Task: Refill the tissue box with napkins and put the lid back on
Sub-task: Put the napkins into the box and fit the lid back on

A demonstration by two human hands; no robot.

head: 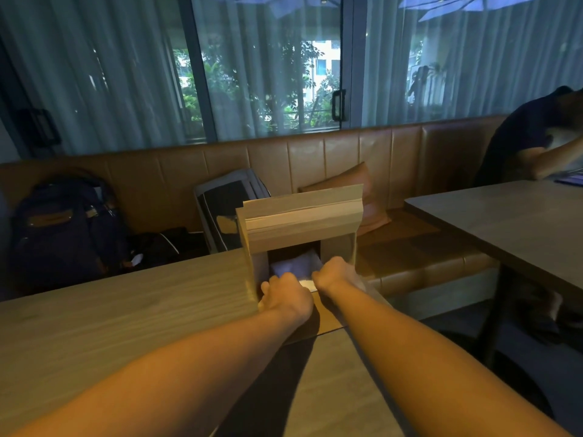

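A light wooden tissue box stands near the far edge of the wooden table, its open side facing me. White napkins show inside the dark opening. A flat wooden panel, which looks like the lid, sits tilted along the box's top. My left hand is curled at the lower left of the opening, thumb by the box's left wall. My right hand is closed at the lower right. A white napkin edge runs between both hands; the fingertips are hidden.
A brown leather bench runs behind the table with a dark backpack, a grey bag and an orange cushion. A second table stands at the right, where a person in dark clothes sits. Windows with curtains lie behind.
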